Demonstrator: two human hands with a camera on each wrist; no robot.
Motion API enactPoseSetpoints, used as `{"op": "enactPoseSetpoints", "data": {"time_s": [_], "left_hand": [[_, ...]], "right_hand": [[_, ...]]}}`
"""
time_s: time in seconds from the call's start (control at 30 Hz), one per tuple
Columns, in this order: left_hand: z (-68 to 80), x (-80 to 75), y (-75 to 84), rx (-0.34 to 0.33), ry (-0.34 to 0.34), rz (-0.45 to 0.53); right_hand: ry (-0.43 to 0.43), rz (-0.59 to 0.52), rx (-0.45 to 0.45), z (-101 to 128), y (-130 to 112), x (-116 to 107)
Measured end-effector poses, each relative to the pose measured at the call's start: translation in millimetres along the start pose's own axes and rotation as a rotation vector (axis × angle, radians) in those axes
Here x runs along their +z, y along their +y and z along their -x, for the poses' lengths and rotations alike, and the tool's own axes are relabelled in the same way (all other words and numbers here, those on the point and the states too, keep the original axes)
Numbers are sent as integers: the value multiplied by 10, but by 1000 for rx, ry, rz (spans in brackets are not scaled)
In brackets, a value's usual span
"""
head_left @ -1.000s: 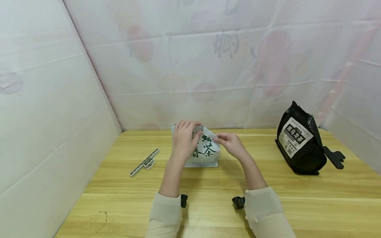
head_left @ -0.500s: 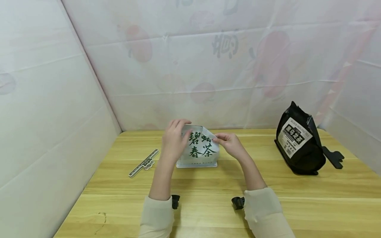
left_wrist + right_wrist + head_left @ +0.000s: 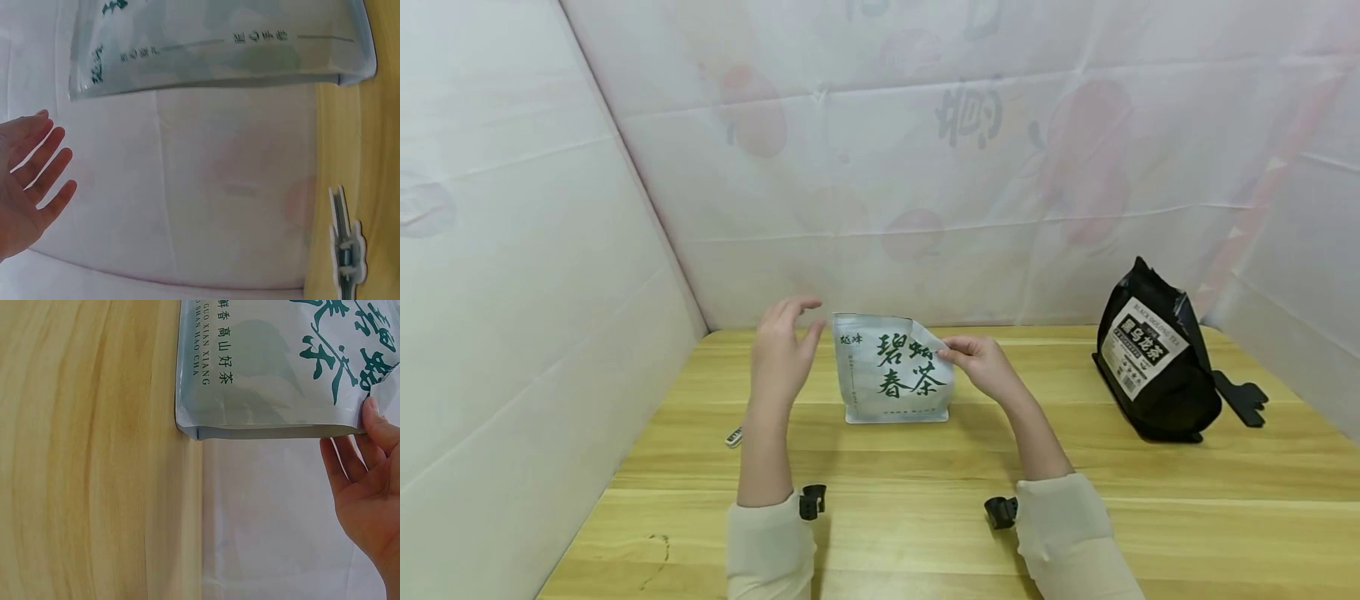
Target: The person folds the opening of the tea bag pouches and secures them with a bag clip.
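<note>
A pale tea bag [image 3: 895, 387] with green lettering stands upright on the wooden table, its upper right corner bent. My right hand [image 3: 983, 362] pinches that right edge between thumb and fingers; the right wrist view shows the thumb [image 3: 377, 425] on the bag's front. To the bag's left, my left hand [image 3: 781, 354] is raised and apart from it, fingers spread and holding nothing. The left wrist view shows this hand [image 3: 31, 178] below the bag's top corner. A ruler-patterned clip [image 3: 347, 256] lies on the table, mostly hidden behind my left forearm in the head view.
At the right stands a black oolong tea bag [image 3: 1153, 358], with a flat black hand-shaped piece [image 3: 1246, 398] sticking out beside it. White printed cloth [image 3: 865, 192] hangs behind the table [image 3: 925, 533] and along its left side.
My left hand has let go of the bag's top and moved left, uncovering the lettering and now covering most of the clip. My right hand keeps its pinch on the bag.
</note>
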State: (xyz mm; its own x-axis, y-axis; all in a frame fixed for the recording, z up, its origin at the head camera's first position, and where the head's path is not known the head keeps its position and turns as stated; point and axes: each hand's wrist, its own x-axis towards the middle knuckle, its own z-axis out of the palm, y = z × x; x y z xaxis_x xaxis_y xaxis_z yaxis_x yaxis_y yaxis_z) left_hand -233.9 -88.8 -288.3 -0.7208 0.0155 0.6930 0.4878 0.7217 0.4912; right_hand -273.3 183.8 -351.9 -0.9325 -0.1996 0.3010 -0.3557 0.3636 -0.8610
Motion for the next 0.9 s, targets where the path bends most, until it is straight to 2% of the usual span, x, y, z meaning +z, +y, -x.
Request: {"op": "enactPoseSetpoints", "data": {"time_s": [0.1,0.2,0.5,0.67,0.9], "left_hand": [[11,-25,-92,-52,-11,11],[26,-36,-171,-112,-56,18],[94,4,-460,-300,-288,42],[163,22,-598,-356,-401,31],[261,29,-759,-391,-469,25]], "right_hand": [[-1,4,3,2,11,-4],[-2,0,7,4,17,-7],[-3,-6,7,6,15,-9],[-5,1,-4,8,8,-10],[-10,-12,0,-5,13,-11]]}}
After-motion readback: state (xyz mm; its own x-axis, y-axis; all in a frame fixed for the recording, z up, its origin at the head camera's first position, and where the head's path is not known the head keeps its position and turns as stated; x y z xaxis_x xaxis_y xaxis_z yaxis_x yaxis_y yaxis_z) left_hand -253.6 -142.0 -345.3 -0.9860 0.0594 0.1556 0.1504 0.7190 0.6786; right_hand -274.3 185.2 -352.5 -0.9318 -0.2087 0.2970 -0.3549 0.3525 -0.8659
